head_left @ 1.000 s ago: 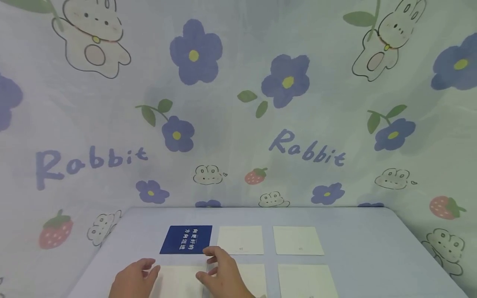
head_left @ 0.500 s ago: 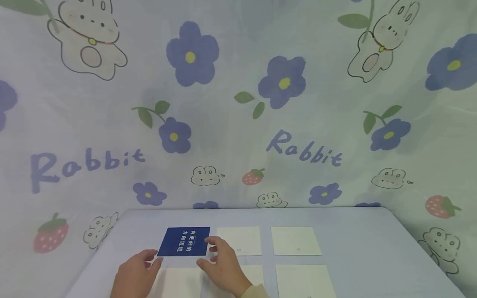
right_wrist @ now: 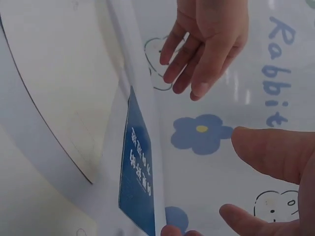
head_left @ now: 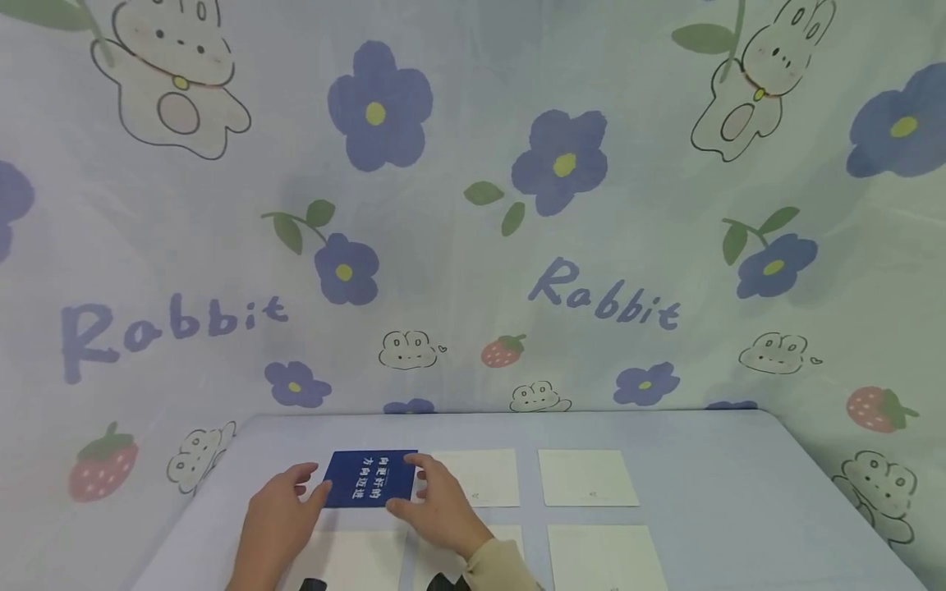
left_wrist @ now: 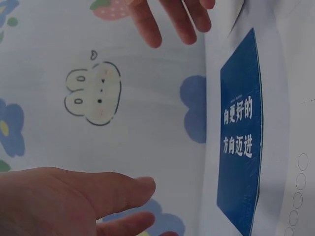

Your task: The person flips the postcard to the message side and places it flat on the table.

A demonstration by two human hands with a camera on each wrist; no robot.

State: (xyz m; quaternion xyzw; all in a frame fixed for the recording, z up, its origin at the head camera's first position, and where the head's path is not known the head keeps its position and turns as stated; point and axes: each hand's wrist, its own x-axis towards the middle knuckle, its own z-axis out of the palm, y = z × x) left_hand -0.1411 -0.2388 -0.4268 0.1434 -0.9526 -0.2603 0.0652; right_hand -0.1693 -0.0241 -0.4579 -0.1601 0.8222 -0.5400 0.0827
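Observation:
A blue postcard [head_left: 362, 478] with white Chinese lettering lies flat at the back left of the table. My left hand [head_left: 284, 507] hovers at its left side, fingers apart and thumb close to the card's edge in the head view. On the other side, my right hand [head_left: 439, 502] overlaps the card's right edge in that view, thumb and fingers spread. Both wrist views show a gap between the hands and the postcard [left_wrist: 241, 132], with nothing held. The left hand's thumb [left_wrist: 130, 189] and the right hand's thumb [right_wrist: 261, 150] are extended.
Several white cards lie in two rows: one [head_left: 587, 478] at the back right, another [head_left: 606, 558] in front of it, one [head_left: 362, 558] nearer below the blue postcard. A rabbit-and-flower printed curtain [head_left: 458, 246] hangs behind the pale table [head_left: 739, 509].
Both hands have moved forward, away from the near white card, to either side of the blue postcard. Dark wrist-worn pieces now show at the bottom edge. The cards lie as before.

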